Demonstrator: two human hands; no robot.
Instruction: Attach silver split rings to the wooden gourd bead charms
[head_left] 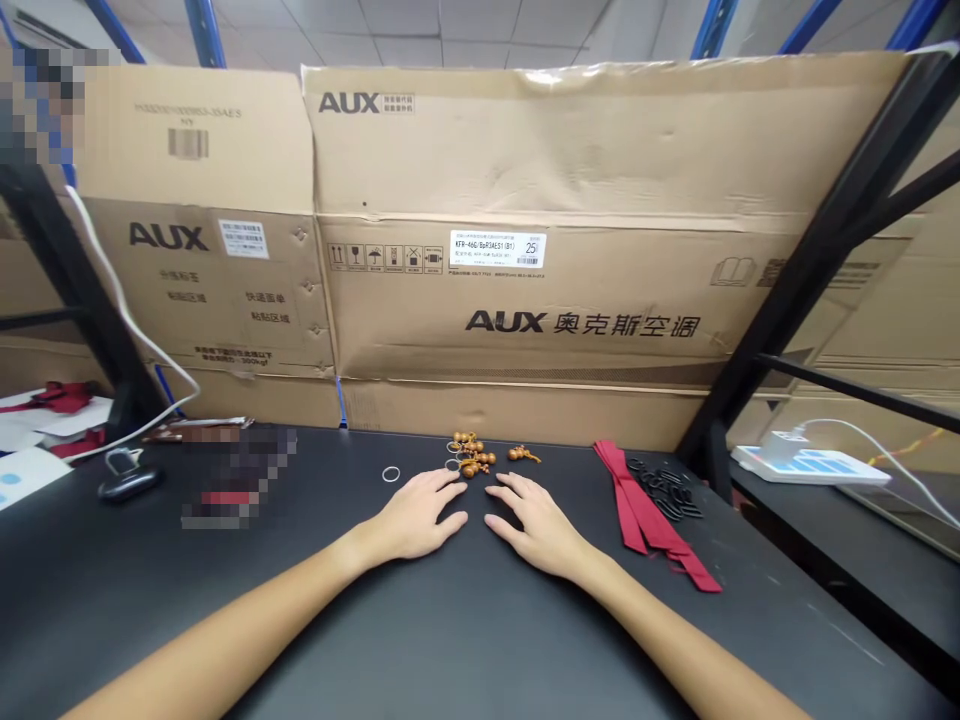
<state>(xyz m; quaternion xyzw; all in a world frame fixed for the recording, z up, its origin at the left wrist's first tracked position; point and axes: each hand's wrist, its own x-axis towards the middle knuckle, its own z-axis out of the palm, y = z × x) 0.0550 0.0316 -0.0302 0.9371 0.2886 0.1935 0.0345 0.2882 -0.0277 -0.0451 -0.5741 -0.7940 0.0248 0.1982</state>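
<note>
My left hand (pixel 424 514) lies flat on the dark table with its fingers apart and nothing in it. Opposite it, my right hand (pixel 537 522) also rests on the surface, fingers spread, holding nothing. Just beyond the fingertips is a small cluster of brown gourd-shaped wooden beads (pixel 472 458) on cords, with metal rings among them. A single gourd bead pendant (pixel 519 454) sits slightly apart, beyond my right fingers. Left of the cluster, near my left hand, lies a silver ring (pixel 391 474).
To the right are red ribbon strips (pixel 651 510) beside a pile of black clasps (pixel 667 488). Cardboard boxes (pixel 600 280) wall off the back. A black case (pixel 129 484) sits at left. A white power strip (pixel 810 466) lies beyond the right frame post.
</note>
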